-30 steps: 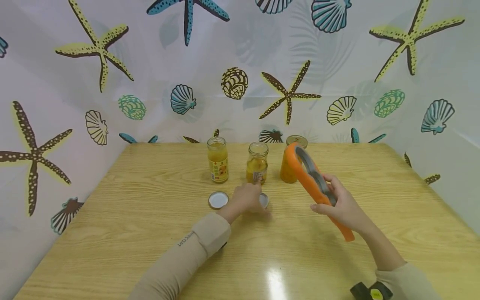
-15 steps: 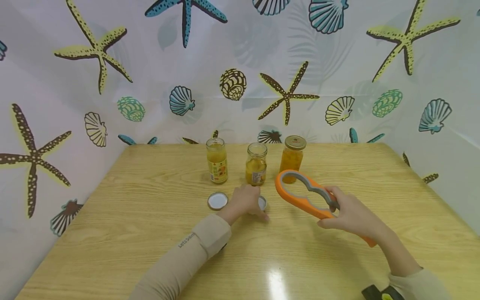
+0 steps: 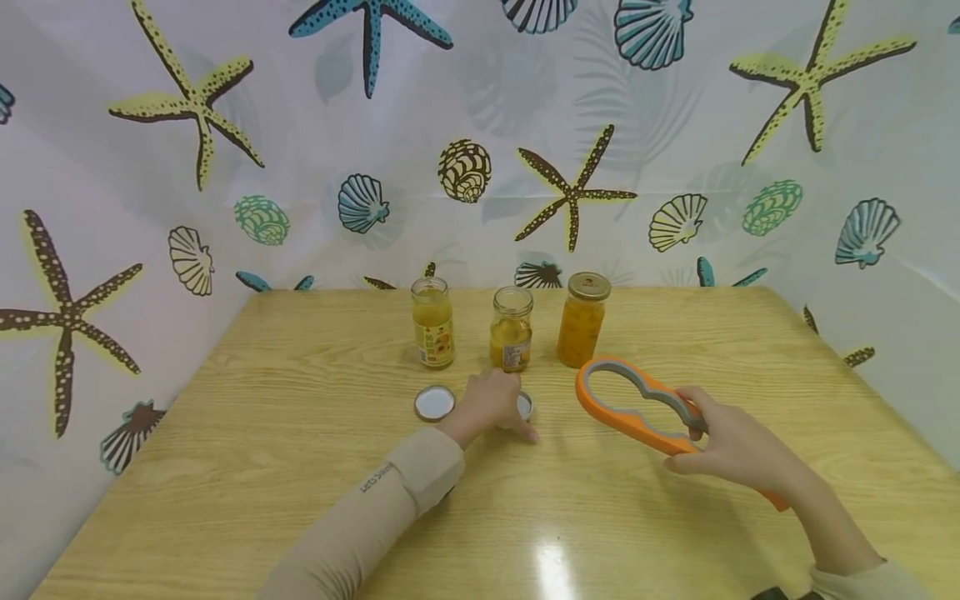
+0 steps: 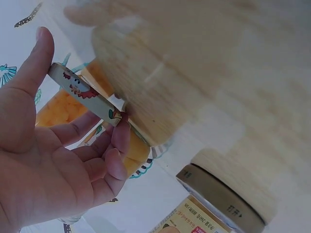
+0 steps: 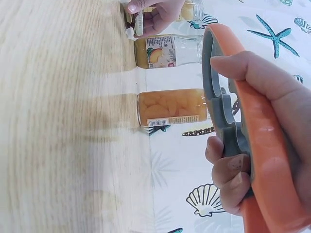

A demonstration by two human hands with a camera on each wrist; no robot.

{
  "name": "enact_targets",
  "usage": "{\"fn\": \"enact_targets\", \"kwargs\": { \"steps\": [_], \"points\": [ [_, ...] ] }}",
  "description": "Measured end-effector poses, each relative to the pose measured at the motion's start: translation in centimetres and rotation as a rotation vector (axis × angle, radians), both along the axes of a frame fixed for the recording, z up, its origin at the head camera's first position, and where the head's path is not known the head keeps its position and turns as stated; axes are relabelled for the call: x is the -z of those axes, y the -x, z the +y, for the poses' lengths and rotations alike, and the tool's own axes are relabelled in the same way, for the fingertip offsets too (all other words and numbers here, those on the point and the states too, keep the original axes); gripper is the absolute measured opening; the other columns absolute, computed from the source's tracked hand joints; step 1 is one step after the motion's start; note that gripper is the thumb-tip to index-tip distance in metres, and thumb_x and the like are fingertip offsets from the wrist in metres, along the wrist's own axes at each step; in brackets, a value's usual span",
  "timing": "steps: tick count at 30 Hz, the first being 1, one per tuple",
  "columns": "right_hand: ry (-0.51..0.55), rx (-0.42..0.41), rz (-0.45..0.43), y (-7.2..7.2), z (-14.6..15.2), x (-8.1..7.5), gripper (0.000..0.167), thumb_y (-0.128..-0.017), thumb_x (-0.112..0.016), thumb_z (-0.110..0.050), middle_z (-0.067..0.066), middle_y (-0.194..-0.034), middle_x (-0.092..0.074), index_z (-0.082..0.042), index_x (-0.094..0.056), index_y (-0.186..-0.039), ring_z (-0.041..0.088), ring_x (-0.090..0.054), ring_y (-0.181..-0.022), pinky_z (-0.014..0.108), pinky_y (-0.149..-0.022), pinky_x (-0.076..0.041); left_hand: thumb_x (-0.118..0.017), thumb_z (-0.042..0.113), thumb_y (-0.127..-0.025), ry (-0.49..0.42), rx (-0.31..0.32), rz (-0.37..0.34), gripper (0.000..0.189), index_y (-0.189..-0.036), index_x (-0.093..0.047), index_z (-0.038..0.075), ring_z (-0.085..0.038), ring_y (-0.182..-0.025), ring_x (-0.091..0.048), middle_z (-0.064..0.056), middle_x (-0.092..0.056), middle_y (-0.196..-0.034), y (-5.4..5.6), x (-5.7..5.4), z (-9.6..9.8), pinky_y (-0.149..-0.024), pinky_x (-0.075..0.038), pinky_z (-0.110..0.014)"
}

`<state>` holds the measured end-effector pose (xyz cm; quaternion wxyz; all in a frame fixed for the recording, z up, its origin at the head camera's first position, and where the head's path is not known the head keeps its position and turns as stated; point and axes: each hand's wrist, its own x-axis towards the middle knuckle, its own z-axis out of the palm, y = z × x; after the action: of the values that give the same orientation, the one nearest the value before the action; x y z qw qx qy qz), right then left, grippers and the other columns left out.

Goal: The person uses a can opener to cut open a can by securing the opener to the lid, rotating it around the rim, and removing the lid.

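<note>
In the head view my left hand point(image 3: 491, 402) is low over the table beside a jar lid point(image 3: 525, 407) that lies with its white inside up. The left wrist view has the thumb spread straight past one edge of this lid point(image 4: 87, 94), with fingertips right at the other. My right hand point(image 3: 738, 446) grips an orange jar opener point(image 3: 637, 427) with a grey inner lining, raised at the right. Behind the left hand stands a short open jar point(image 3: 512, 337) of yellow fruit. Right of it stands a capped jar point(image 3: 580, 329) of orange fruit.
A taller open jar point(image 3: 433, 329) stands at the left of the row. In front of it another lid point(image 3: 435, 402) lies white side up. The wooden table point(image 3: 300, 467) meets a patterned curtain point(image 3: 300, 150) at the back.
My right hand has moved right and down with the jar opener, turning it flatter and uncovering the capped jar. My left hand has stayed by the lid, with its thumb slightly farther out.
</note>
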<state>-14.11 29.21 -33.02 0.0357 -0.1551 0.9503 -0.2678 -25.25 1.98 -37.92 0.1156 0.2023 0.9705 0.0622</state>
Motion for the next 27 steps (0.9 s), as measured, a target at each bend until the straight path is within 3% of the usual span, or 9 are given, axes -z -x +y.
{"fn": "enact_targets", "kwargs": {
  "steps": [9, 15, 27],
  "points": [
    [-0.002, 0.009, 0.000, -0.2, 0.5, 0.3, 0.077, -0.070, -0.074, -0.033, 0.007, -0.083, -0.053, 0.002, -0.034, -0.126, 0.014, -0.045, -0.061, 0.028, -0.050, -0.038, -0.076, 0.059, -0.052, 0.046, 0.002, 0.032, 0.064, -0.091, -0.060, 0.010, -0.018, -0.079, -0.049, -0.001, -0.052, -0.080, -0.1, 0.0, -0.1, -0.072, -0.043, -0.038],
    [-0.007, 0.013, -0.002, -0.3, 0.7, 0.2, 0.078, -0.071, -0.074, -0.033, 0.007, -0.085, -0.054, 0.003, -0.034, -0.127, 0.015, -0.048, -0.066, 0.030, -0.053, -0.039, -0.075, 0.059, -0.053, 0.073, 0.002, 0.053, 0.066, -0.095, -0.061, 0.010, -0.021, -0.085, -0.050, -0.004, -0.054, -0.087, 0.0, 0.2, 0.0, -0.076, -0.042, -0.041],
    [-0.011, 0.019, -0.011, -0.5, 1.4, 0.3, 0.078, -0.071, -0.074, -0.032, 0.008, -0.085, -0.056, 0.004, -0.033, -0.127, 0.016, -0.050, -0.070, 0.031, -0.054, -0.039, -0.074, 0.061, -0.054, 0.054, -0.016, 0.028, 0.076, -0.106, -0.057, 0.008, -0.024, -0.095, -0.049, -0.008, -0.054, -0.100, 0.1, -0.1, 0.3, -0.082, -0.039, -0.043]
  ]
}}
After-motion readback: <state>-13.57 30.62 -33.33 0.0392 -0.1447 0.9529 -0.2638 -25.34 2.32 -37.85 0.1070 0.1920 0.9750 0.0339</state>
